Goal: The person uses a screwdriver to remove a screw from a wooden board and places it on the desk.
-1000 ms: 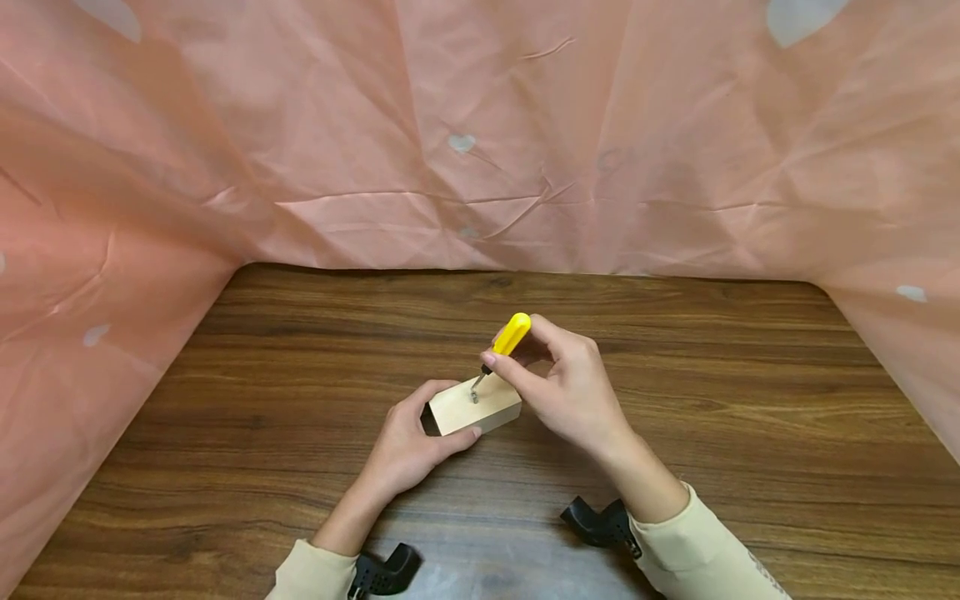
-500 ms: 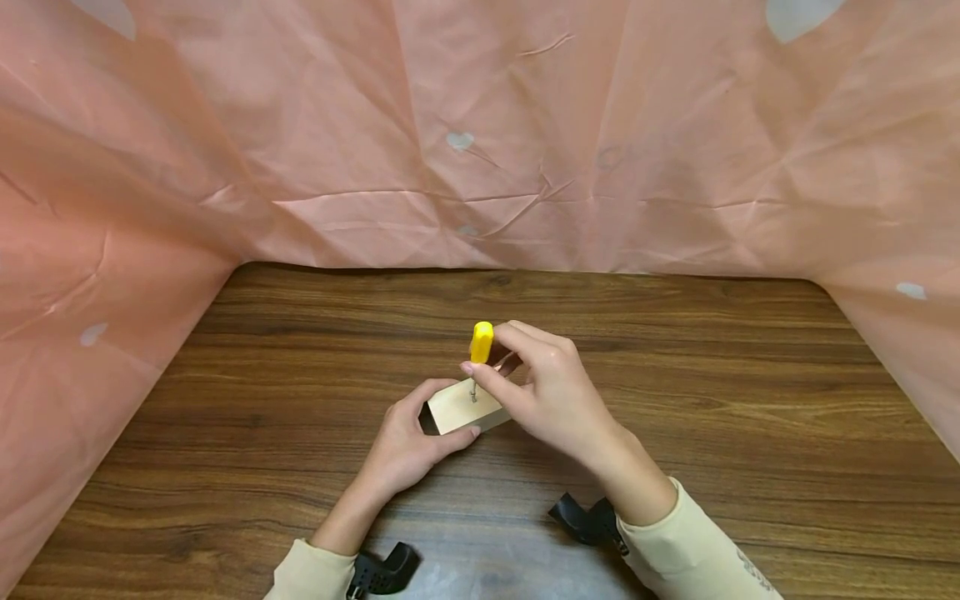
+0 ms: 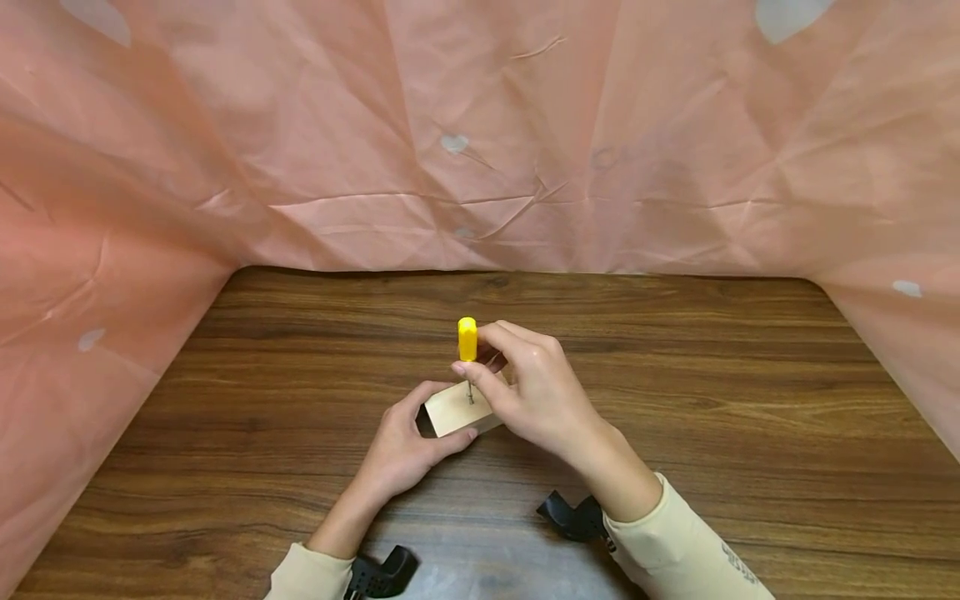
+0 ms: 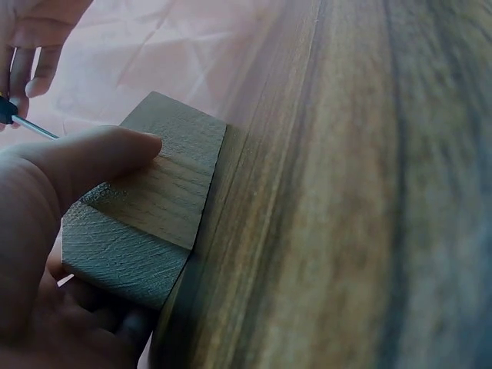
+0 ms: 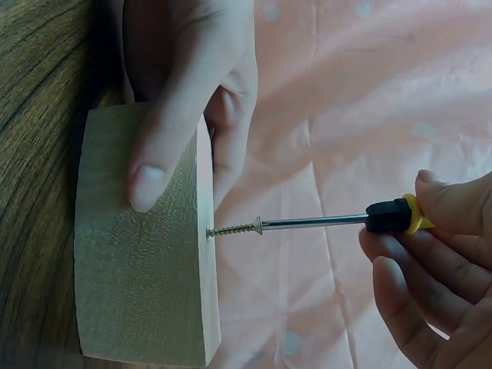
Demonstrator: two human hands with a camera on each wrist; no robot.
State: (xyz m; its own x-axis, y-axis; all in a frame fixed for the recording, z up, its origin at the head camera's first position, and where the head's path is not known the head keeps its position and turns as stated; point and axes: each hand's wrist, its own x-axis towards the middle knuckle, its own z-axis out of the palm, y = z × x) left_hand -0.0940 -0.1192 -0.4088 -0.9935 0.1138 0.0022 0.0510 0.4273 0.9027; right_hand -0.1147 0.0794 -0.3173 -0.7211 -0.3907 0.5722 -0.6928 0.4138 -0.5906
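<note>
A: Nearest edge first. What's there?

B: Pale left sleeve point(image 3: 311, 573) and pale right sleeve point(image 3: 678, 533). A black device point(image 3: 384, 573) juts from the left wrist, a second black device point(image 3: 572, 515) from the right.

A: Then the left hand point(image 3: 401, 446)?

B: Clamped on a wooden block point(image 3: 453, 408), at the block's left end. Thumb along the near side, fingers round the far side.

A: Block's position?

B: Mid-surface in the head view, long axis slanting up to the right. The left wrist view is dim underneath, so I can't tell whether the block sits flat on the surface point(image 3: 750, 375), a brown wood-grain top.

A: And the screw point(image 5: 234, 230)?

B: Point in the block's upper face, most of the thread exposed. It stands roughly square to that face.

A: Screwdriver point(image 3: 467, 340)?

B: Yellow handle uppermost, black collar, steel shaft. Tip meets the screw head, shaft nearly in line with the screw.

A: Right hand point(image 3: 536, 392)?

B: Pinching the handle low down, near the collar. The lower fingers curve loosely, clear of the shaft.

A: Farthest off?

B: Creased pink cloth point(image 3: 360, 125) behind and along both sides, with scattered white hearts point(image 3: 453, 144).
</note>
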